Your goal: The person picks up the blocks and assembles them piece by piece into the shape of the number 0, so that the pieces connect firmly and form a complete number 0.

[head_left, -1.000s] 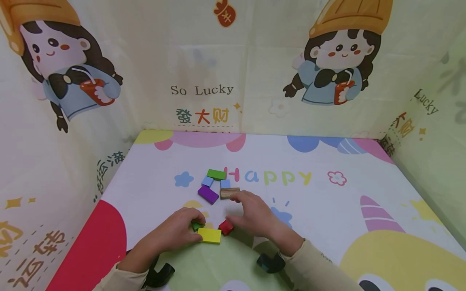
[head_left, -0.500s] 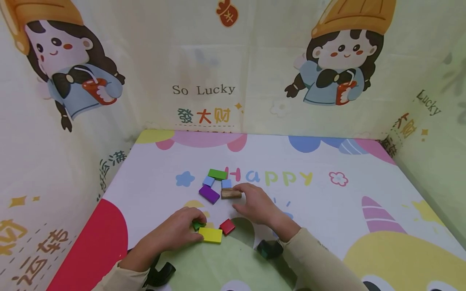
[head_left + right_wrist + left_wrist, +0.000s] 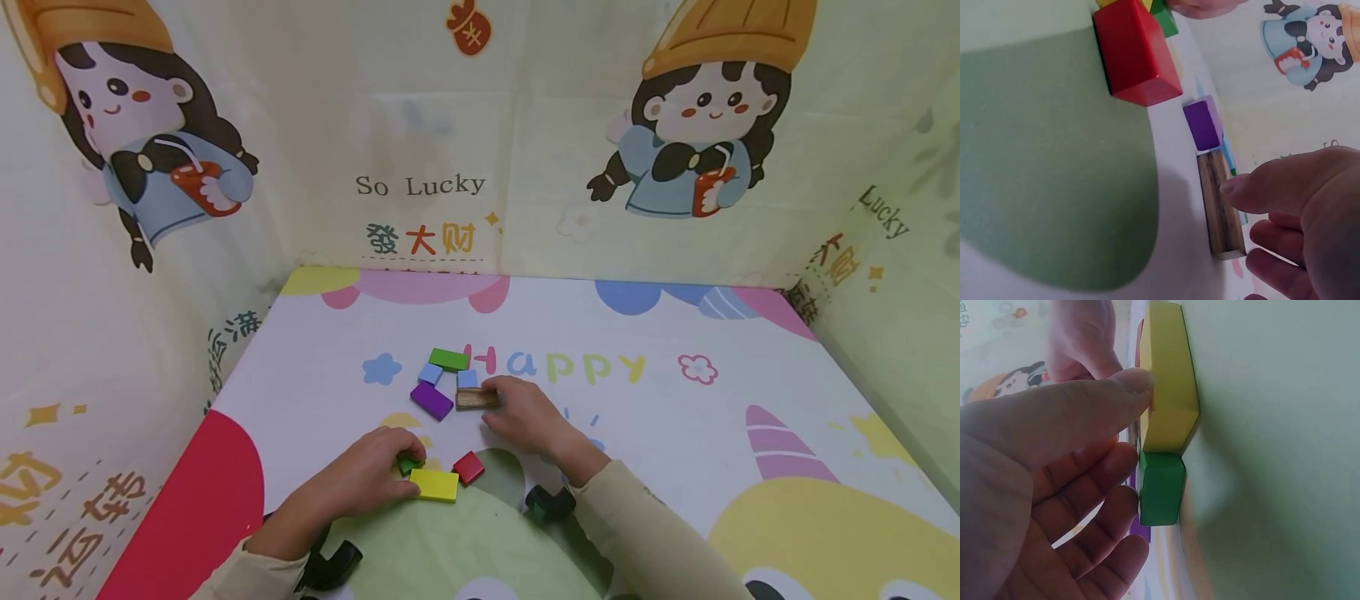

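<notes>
In the head view my left hand (image 3: 367,471) curls about a yellow block (image 3: 433,485) and a small dark green block (image 3: 409,464). Its thumb touches the yellow block, and the curled fingers lie by the green one in the left wrist view. Farther forward, my right hand (image 3: 528,417) pinches the right end of a wood-grain block (image 3: 476,399), its thumb on the near side. A red block (image 3: 469,468) lies at the yellow block's right corner, touched by neither hand. The right index fingertip is partly hidden behind the block.
A purple block (image 3: 432,401), two light blue blocks (image 3: 431,374) and a bright green block (image 3: 449,360) form a partial ring with the wood-grain block. They lie on a printed tabletop (image 3: 660,433). A patterned cloth (image 3: 540,150) hangs behind and at both sides.
My right hand has moved forward, its thumb leaving the red block and coming against the wood-grain block. My left hand stays in place.
</notes>
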Available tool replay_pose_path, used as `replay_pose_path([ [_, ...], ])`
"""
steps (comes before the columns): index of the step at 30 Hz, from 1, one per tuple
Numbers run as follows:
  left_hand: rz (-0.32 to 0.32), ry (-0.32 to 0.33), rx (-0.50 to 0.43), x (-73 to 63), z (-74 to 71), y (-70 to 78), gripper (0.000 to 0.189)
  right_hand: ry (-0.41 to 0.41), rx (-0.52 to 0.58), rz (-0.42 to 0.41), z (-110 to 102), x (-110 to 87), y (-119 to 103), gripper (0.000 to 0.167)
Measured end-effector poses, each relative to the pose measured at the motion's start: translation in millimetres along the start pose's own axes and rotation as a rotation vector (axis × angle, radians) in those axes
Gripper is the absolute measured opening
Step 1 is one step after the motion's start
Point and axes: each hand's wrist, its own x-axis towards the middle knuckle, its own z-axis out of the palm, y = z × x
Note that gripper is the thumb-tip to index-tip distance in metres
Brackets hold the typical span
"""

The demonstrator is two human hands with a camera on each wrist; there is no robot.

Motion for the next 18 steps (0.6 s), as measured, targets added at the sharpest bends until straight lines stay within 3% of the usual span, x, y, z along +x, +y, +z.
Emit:
replay_pose_path([
  [8, -0.002, 0.004, -0.002, -0.5, -0.1, 0.7, 0.03, -0.002, -0.004, -0.011, 3.8, 1.3, 3.9, 0.045],
  [18, -0.017, 0.001, -0.005, -0.2, 0.6, 1.3, 0.03, 0.038, -0.015, -0.034, 4.0, -0.7, 5.2, 0.032],
])
